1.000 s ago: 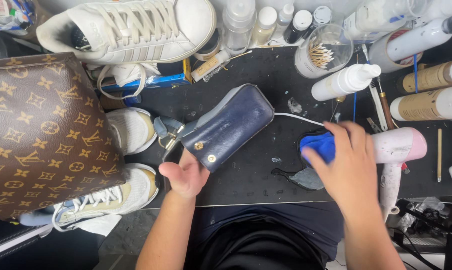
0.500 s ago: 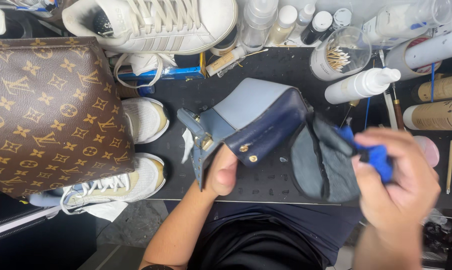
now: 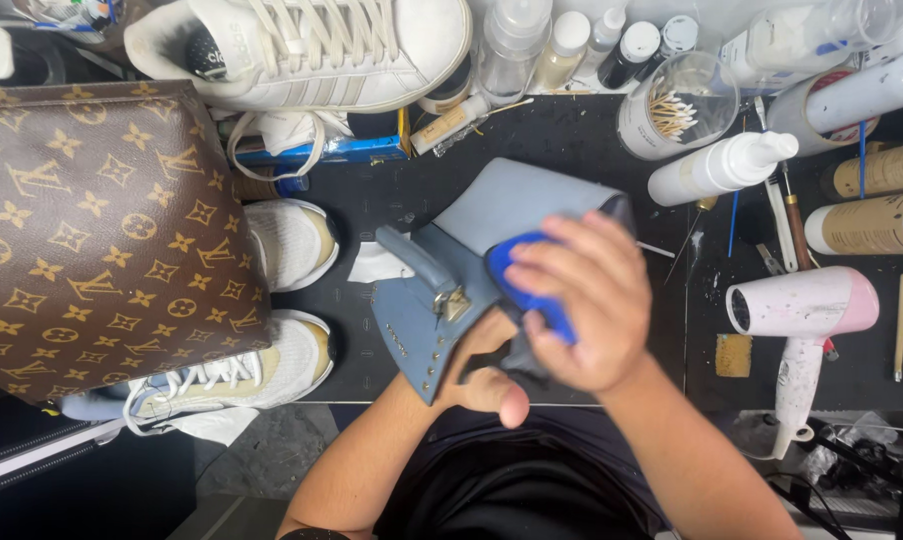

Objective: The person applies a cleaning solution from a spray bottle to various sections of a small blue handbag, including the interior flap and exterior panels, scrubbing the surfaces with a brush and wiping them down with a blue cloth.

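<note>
**Ana:** Two hands on one thing, then — what are they at?

**Ben:** The left hand point(image 3: 482, 375) is clamped on the lower edge of a small slate-blue leather handbag with brass studs and a brass clasp point(image 3: 442, 300), holding it tilted up off the black work surface point(image 3: 592, 135). The right hand point(image 3: 582, 305) is closed on a bright blue cloth point(image 3: 517, 285) and presses it against the bag's side, just right of the clasp.

**Ana:** How far along would you say the wiping is?

**Ben:** Midway, I'd judge. The flap above the cloth looks even and matte, but I can't tell cleaned leather from uncleaned. The studded edge left of the clasp and the strap look untouched by the cloth at this instant.

**Ana:** And around the handbag?

**Ben:** Left of it, a large brown coated-canvas bag with a tan printed pattern point(image 3: 102, 230), stiff and smooth. Between the two, a pair of cream knit trainers with white laces point(image 3: 287, 300). Above the handbag, a white leather sneaker lying on its side point(image 3: 322, 50), a row of small plastic bottles, and a clear glass jar of cotton swabs point(image 3: 677, 110). Right of it, a white plastic spray bottle lying down point(image 3: 722, 165) and a pink-and-white hair dryer point(image 3: 802, 320), scuffed and glossy.
</note>
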